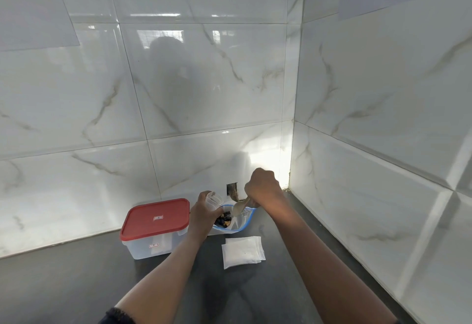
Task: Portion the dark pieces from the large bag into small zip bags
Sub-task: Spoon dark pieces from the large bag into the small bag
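The large clear bag (242, 221) with a blue zip rim stands open on the dark counter near the wall corner. Dark and brownish pieces (224, 219) lie inside it at its left side. My left hand (203, 215) grips a small clear plastic cup (214, 199) right at the bag's left rim. My right hand (261, 187) is closed on a pale spoon (240, 207), whose bowl dips into the bag's mouth. A stack of small white zip bags (242, 251) lies flat on the counter just in front of the large bag.
A clear plastic box with a red lid (155, 219) sits left of the bag, against my left hand. White marble-look tiled walls (204, 94) meet in a corner behind and to the right. A small dark hole (232, 191) is in the wall behind the bag.
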### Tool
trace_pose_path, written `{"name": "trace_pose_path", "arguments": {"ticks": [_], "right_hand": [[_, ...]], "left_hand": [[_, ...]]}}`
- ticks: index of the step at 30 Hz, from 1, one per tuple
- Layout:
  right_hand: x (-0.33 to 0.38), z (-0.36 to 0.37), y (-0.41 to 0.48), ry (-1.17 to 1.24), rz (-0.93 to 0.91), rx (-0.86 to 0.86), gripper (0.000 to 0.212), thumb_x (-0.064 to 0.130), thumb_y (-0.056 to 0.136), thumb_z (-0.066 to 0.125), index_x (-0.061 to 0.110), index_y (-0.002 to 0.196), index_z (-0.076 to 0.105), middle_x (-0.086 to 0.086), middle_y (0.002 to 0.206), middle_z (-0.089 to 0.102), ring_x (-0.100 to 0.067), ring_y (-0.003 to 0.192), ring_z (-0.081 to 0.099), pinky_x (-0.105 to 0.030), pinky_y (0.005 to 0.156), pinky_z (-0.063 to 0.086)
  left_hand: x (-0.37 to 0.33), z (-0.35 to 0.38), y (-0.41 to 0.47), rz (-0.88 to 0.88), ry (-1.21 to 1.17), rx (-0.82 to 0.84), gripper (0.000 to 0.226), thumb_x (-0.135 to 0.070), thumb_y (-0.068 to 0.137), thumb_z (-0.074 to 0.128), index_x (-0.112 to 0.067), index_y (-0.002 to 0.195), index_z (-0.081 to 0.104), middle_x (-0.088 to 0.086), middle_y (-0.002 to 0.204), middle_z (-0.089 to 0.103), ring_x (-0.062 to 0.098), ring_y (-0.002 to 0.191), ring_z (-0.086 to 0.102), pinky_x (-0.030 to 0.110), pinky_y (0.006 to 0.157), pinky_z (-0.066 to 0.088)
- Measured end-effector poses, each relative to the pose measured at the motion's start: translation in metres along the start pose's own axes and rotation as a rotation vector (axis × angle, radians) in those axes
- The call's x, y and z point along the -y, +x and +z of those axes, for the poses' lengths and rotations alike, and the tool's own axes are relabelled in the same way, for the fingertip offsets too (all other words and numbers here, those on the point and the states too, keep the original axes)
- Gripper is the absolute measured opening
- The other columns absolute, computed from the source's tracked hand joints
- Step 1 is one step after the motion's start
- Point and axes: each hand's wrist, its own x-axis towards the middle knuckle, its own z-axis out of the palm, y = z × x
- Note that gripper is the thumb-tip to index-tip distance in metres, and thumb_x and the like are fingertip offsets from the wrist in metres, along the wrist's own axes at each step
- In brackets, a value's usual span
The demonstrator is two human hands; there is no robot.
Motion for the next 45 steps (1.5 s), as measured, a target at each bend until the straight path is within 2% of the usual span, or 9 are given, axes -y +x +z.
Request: {"name": "trace_pose_path", "arguments": {"ticks": [6, 10, 16, 24, 28, 31, 38, 42, 45], "right_hand": [[-0.024, 0.045, 0.0, 0.123, 0.072, 0.052, 0.032, -0.002, 0.08, 0.042, 0.014, 0.056, 0.03, -0.007, 0.062, 0.039, -0.025, 0.075, 0.054, -0.02, 0.047, 0.031], [-0.028, 0.074, 0.001, 0.173, 0.161, 0.078, 0.015, 0.002, 0.084, 0.043, 0.003, 0.079, 0.057, -0.017, 0.101, 0.064, -0.032, 0.094, 0.067, -0.032, 0.073, 0.054], [-0.043, 0.093, -0.007, 0.009, 0.127, 0.15, 0.032, 0.017, 0.097, 0.046, 0.002, 0.122, 0.057, -0.015, 0.125, 0.059, -0.029, 0.117, 0.056, -0.03, 0.092, 0.046], [-0.056, 0.077, -0.012, 0.112, 0.092, -0.001, 0.029, 0.005, 0.086, 0.048, 0.007, 0.104, 0.071, -0.012, 0.105, 0.069, -0.026, 0.096, 0.065, -0.025, 0.071, 0.048], [-0.05, 0.065, -0.017, 0.312, -0.052, -0.027, 0.027, 0.014, 0.087, 0.049, 0.011, 0.097, 0.074, -0.004, 0.093, 0.073, -0.019, 0.089, 0.067, -0.031, 0.081, 0.055], [-0.045, 0.059, -0.022, 0.415, -0.134, -0.005, 0.027, 0.024, 0.089, 0.05, 0.012, 0.102, 0.071, 0.0, 0.092, 0.071, -0.016, 0.088, 0.065, -0.03, 0.084, 0.054], [-0.05, 0.051, -0.024, 0.5, -0.164, -0.16, 0.018, 0.017, 0.089, 0.062, 0.005, 0.099, 0.07, -0.009, 0.091, 0.071, -0.017, 0.079, 0.063, -0.022, 0.071, 0.051], [-0.058, 0.047, -0.017, 0.623, -0.079, -0.203, 0.02, 0.009, 0.089, 0.061, 0.02, 0.074, 0.066, -0.005, 0.078, 0.069, -0.028, 0.081, 0.069, -0.044, 0.081, 0.057], [-0.064, 0.044, -0.012, 0.638, -0.038, -0.231, 0.033, 0.005, 0.087, 0.062, 0.03, 0.066, 0.06, -0.008, 0.08, 0.071, -0.029, 0.079, 0.07, -0.047, 0.077, 0.058]], "left_hand": [[0.001, 0.001, -0.005, 0.018, -0.011, 0.002, 0.061, -0.028, 0.072, 0.079, -0.014, 0.122, 0.049, 0.002, 0.105, 0.062, 0.021, 0.095, 0.058, 0.026, 0.076, 0.042], [-0.002, -0.001, -0.009, 0.027, -0.022, 0.004, 0.058, -0.026, 0.074, 0.078, -0.013, 0.122, 0.048, -0.002, 0.1, 0.057, 0.016, 0.09, 0.053, 0.022, 0.074, 0.038], [-0.001, -0.001, -0.014, 0.035, -0.011, 0.054, 0.054, -0.021, 0.075, 0.075, -0.013, 0.122, 0.049, -0.001, 0.097, 0.06, 0.018, 0.089, 0.055, 0.023, 0.074, 0.037], [-0.002, 0.002, -0.023, 0.037, -0.001, 0.141, 0.063, -0.018, 0.073, 0.074, -0.017, 0.127, 0.043, 0.003, 0.106, 0.059, 0.021, 0.094, 0.054, 0.026, 0.075, 0.04], [-0.024, 0.002, -0.019, 0.116, -0.035, 0.117, 0.073, -0.011, 0.072, 0.073, -0.014, 0.134, 0.034, 0.007, 0.129, 0.05, 0.022, 0.112, 0.048, 0.024, 0.086, 0.038], [-0.041, 0.004, -0.015, 0.112, -0.024, 0.128, 0.093, -0.026, 0.068, 0.077, -0.013, 0.142, 0.023, 0.009, 0.144, 0.033, 0.029, 0.131, 0.031, 0.038, 0.104, 0.029], [-0.052, 0.016, -0.025, 0.103, 0.047, 0.201, 0.105, -0.019, 0.073, 0.076, -0.018, 0.148, 0.003, 0.012, 0.143, 0.02, 0.033, 0.13, 0.026, 0.05, 0.105, 0.035], [-0.054, 0.012, -0.034, 0.059, -0.328, 0.256, 0.07, -0.001, 0.083, 0.058, -0.026, 0.14, 0.027, 0.004, 0.122, 0.037, 0.007, 0.1, 0.051, 0.029, 0.061, 0.056], [-0.053, 0.01, -0.034, 0.017, -0.594, 0.236, 0.032, -0.002, 0.09, 0.046, -0.02, 0.115, 0.056, 0.013, 0.111, 0.057, 0.016, 0.095, 0.058, 0.034, 0.084, 0.05]]}}
